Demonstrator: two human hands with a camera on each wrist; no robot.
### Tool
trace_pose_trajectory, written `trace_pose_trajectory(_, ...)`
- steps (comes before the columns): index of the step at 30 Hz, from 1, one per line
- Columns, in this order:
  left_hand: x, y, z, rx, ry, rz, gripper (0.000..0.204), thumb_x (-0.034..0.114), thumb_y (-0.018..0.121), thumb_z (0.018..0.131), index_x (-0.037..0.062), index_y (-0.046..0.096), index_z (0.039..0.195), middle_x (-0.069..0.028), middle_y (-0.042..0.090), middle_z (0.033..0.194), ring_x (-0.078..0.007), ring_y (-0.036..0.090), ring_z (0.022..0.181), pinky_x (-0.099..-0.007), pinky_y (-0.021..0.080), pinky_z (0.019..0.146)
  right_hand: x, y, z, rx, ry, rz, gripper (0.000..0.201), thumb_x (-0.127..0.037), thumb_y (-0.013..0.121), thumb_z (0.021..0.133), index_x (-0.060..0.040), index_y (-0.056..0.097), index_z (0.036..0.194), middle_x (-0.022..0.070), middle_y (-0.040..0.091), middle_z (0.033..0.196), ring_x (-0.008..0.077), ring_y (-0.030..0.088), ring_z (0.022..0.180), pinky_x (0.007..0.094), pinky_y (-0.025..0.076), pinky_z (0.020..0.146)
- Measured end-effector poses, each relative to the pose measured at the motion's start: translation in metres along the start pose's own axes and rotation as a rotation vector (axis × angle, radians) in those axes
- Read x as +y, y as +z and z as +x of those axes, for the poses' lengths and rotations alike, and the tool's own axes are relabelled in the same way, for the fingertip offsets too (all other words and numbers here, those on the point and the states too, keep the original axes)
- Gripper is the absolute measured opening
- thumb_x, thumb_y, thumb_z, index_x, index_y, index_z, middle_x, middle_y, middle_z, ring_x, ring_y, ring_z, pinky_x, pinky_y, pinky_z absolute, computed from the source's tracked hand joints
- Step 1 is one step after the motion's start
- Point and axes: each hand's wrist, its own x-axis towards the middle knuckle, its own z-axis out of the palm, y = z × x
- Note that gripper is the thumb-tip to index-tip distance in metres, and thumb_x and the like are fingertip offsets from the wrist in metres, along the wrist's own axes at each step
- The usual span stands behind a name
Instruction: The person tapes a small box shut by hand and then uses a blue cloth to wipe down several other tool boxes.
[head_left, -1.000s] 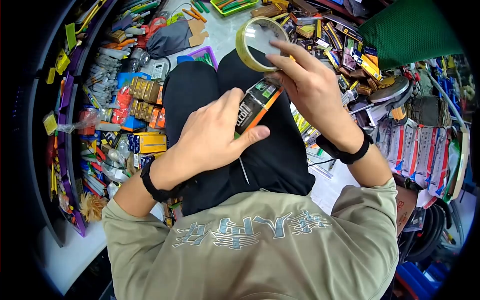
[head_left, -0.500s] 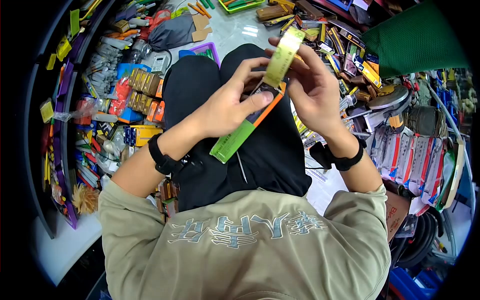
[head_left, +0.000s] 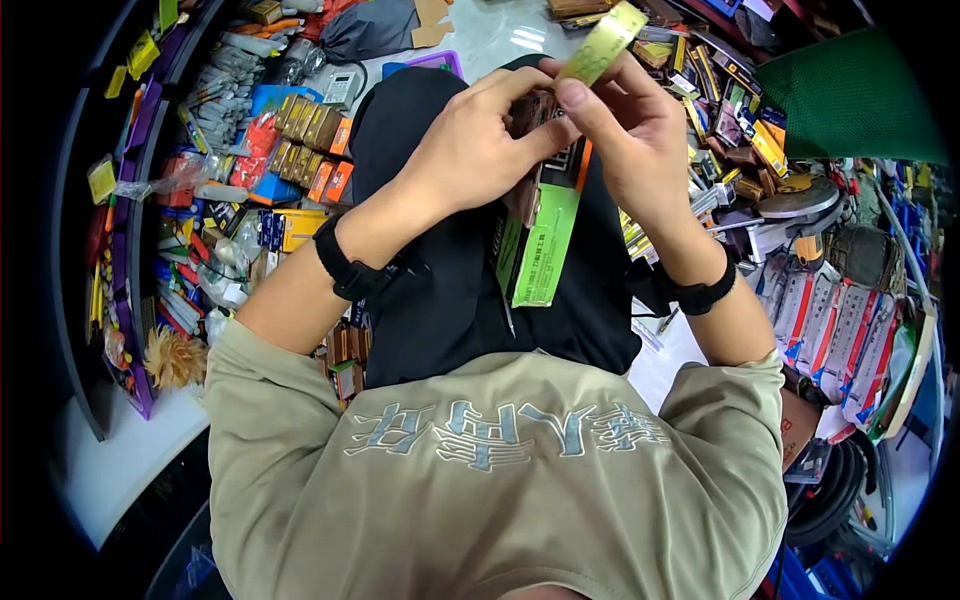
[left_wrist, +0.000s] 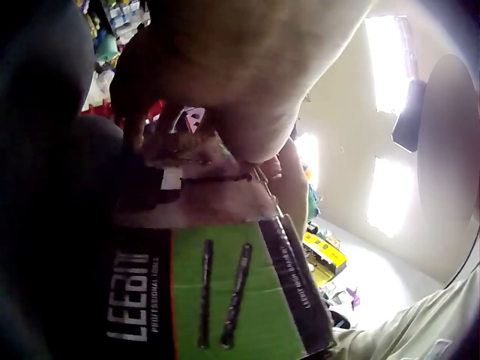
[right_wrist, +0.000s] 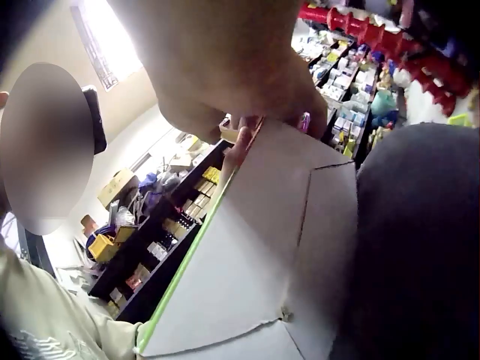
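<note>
My left hand [head_left: 475, 145] grips a green, black and orange LEEBIT cardboard box [head_left: 545, 240] over the lap, thumb across its upper part. Two drill bits are printed on the box's green face [left_wrist: 232, 292] in the left wrist view, where clear film crosses its upper part. In my right hand [head_left: 645, 150] is a roll of yellowish clear tape [head_left: 605, 45], seen edge-on at the box's far end, the thumb against it. A plain white cardboard side with creased flaps [right_wrist: 255, 225] fills the middle of the right wrist view.
Black-trousered legs [head_left: 400, 150] lie under the hands. Boxed goods [head_left: 310, 130] and bagged items crowd the left side. More small boxes [head_left: 740, 140] pile up at the right, beside a green mesh roll [head_left: 850, 90]. A thin metal rod [head_left: 510, 322] shows on the lap.
The box has swung so its green end points toward the body. The tape roll has turned from face-on to edge-on and sits farther forward, with both hands closer together around the box's far end.
</note>
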Motion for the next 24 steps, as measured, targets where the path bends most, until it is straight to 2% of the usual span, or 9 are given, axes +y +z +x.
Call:
trace_pose_trajectory(2,-0.001,-0.003,-0.002,-0.029,-0.060,0.029,0.035,0.028,0.070,0.095,0.0018,0.063,0.118,-0.0126,0.068,0.101,-0.0147,0.066,0.090,-0.0304,0.052,0.080,0.005,0.002,-0.003,-0.021,-0.016,-0.003,0.023,-0.016,0.070,0.096,0.0023,0.064,0.109,0.0048,0.064,0.100,0.0112,0.064,0.093,0.0273,0.051,0.087)
trace_pose_trajectory(4,-0.013,0.000,-0.002,0.134,0.226,0.176,0.045,0.039,0.072,0.090,0.0011,0.065,0.114,-0.0175,0.068,0.096,-0.0296,0.068,0.095,-0.0347,0.052,0.081,0.009,0.002,-0.007,-0.038,-0.039,-0.010,0.020,-0.018,0.066,0.099,0.0017,0.065,0.105,0.0036,0.063,0.099,0.0101,0.063,0.093,0.0261,0.050,0.085)
trace_pose_trajectory(8,-0.018,0.008,-0.008,0.110,0.138,-0.092,0.043,0.039,0.071,0.092,0.0010,0.065,0.112,-0.0161,0.066,0.095,-0.0288,0.066,0.090,-0.0346,0.051,0.079,0.006,0.008,-0.021,-0.054,-0.147,-0.114,0.029,-0.027,0.056,0.106,0.0011,0.062,0.109,0.0026,0.061,0.099,0.0094,0.060,0.094,0.0248,0.048,0.082)
trace_pose_trajectory(10,-0.023,0.015,-0.008,0.137,0.180,-0.144,0.044,0.041,0.071,0.093,0.0011,0.063,0.110,-0.0144,0.063,0.093,-0.0281,0.063,0.085,-0.0347,0.050,0.078,-0.006,0.007,-0.031,-0.020,0.004,-0.002,0.028,-0.027,0.048,0.109,-0.0001,0.056,0.108,0.0105,0.063,0.115,0.0163,0.059,0.113,0.0320,0.047,0.100)
trace_pose_trajectory(11,-0.025,0.021,-0.007,0.178,0.228,-0.156,0.048,0.046,0.071,0.092,0.0012,0.062,0.109,-0.0130,0.060,0.090,-0.0280,0.061,0.082,-0.0349,0.050,0.075,-0.011,0.012,-0.035,0.038,-0.005,0.054,0.034,-0.035,0.051,0.108,-0.0021,0.057,0.111,0.0026,0.061,0.105,0.0085,0.055,0.087,0.0232,0.045,0.082)
trace_pose_trajectory(18,-0.033,0.016,-0.004,-0.016,0.230,0.081,0.073,0.061,0.067,0.087,0.0036,0.053,0.130,-0.0110,0.063,0.112,-0.0238,0.064,0.105,-0.0352,0.049,0.092,0.008,0.006,-0.056,0.087,-0.060,-0.028,0.033,-0.036,0.043,0.109,-0.0044,0.050,0.112,0.0016,0.054,0.103,0.0089,0.047,0.089,0.0259,0.044,0.083)
trace_pose_trajectory(20,-0.029,0.012,-0.013,-0.126,0.352,-0.016,0.103,0.055,0.084,0.071,-0.0007,0.036,0.144,-0.0249,0.050,0.134,-0.0433,0.047,0.131,-0.0456,0.040,0.109,0.009,-0.005,-0.057,0.047,-0.042,-0.127,0.033,-0.036,0.040,0.110,-0.0042,0.049,0.112,0.0085,0.060,0.119,0.0107,0.051,0.092,0.0275,0.045,0.087)
trace_pose_trajectory(21,-0.021,-0.007,-0.021,-0.337,0.326,0.051,0.141,0.056,0.093,0.052,-0.0031,0.014,0.153,-0.0299,0.024,0.156,-0.0466,0.021,0.149,-0.0470,0.026,0.122,0.008,-0.006,-0.056,0.007,-0.039,-0.073,0.034,-0.037,0.037,0.110,-0.0047,0.046,0.113,0.0146,0.055,0.130,0.0196,0.051,0.113,0.0350,0.043,0.099)
trace_pose_trajectory(24,-0.018,-0.026,-0.026,-0.478,0.558,0.131,0.158,0.061,0.093,0.031,0.0101,0.014,0.158,-0.0300,0.006,0.162,-0.0519,0.009,0.150,-0.0555,0.031,0.119,0.008,-0.013,-0.055,-0.015,-0.051,-0.067,0.034,-0.039,0.035,0.110,-0.0059,0.043,0.113,0.0201,0.052,0.140,0.0281,0.053,0.130,0.0425,0.044,0.108)
